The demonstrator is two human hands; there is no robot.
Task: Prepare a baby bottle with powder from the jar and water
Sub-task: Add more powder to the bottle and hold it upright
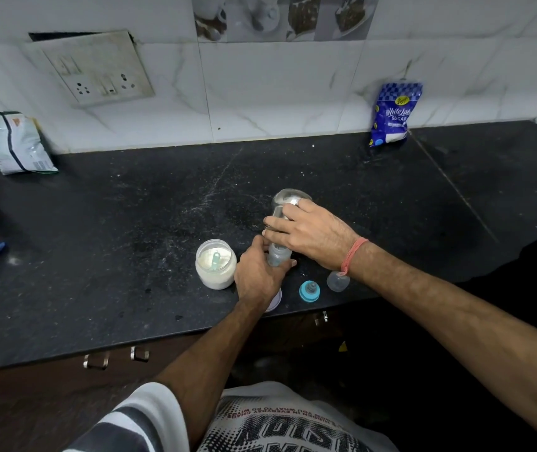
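- The left hand wraps its fingers round the bottle, which stands upright on the worktop near its front edge, mouth up.
- The right hand grips a clear glass, fingers curled over its side; the glass is tipped over, long axis slanting down towards the bottle's mouth, base raised towards the wall.
- The glass's rim sits right over the bottle's top, hidden behind the right fingers, so contact cannot be told.
- Just left of the bottle stands the open jar, white powder inside, a pale green scoop lying in it, handle pointing roughly towards the wall.
- A white lid peeks out under the left wrist at the worktop's edge.
- Right of it, the blue-ringed teat lies on the worktop, tip up; the clear cap lies just beside, under the right wrist.
- A red thread circles the right wrist.
- A blue sugar bag leans on the tiled wall, well apart; a silver pouch is at far left.
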